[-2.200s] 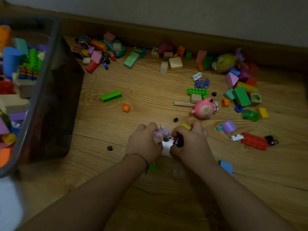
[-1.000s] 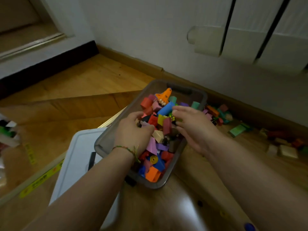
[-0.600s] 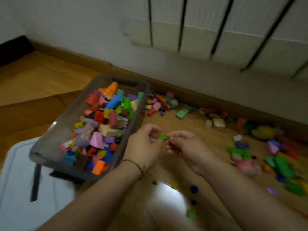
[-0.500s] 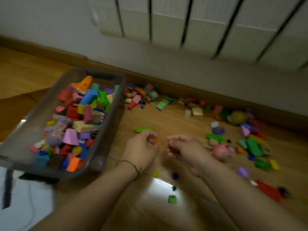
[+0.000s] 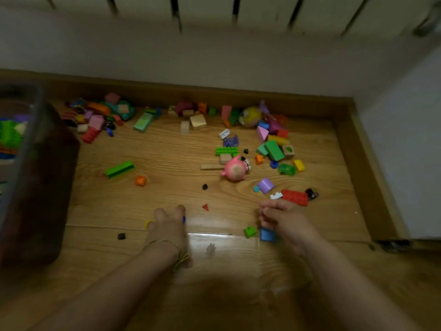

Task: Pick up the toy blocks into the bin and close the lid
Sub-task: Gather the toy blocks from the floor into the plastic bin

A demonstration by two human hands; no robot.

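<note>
L grip [image 5: 167, 226] curled at sm. blue bit [image 5: 184, 219]; R grip [image 5: 284, 219] beside blue block [image 5: 267, 235]; can't tell if either grasps.

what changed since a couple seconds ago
Both hands carried pieces from the floor to the bin, let them go, and came back down apart: left hand at a yellow ring and blue bit, right hand by a blue block. Whether either grips yet is unclear. Green brick and pink toy stayed put.

Bright plastic and wooden toy blocks [image 5: 274, 150] lie scattered across the floor.
A long green studded brick [image 5: 120, 168] and a small orange cube [image 5: 140, 180] lie near the translucent grey plastic bin [image 5: 35, 163], which is open-topped and part-filled; a red studded brick [image 5: 295, 197] lies farther right.
</note>
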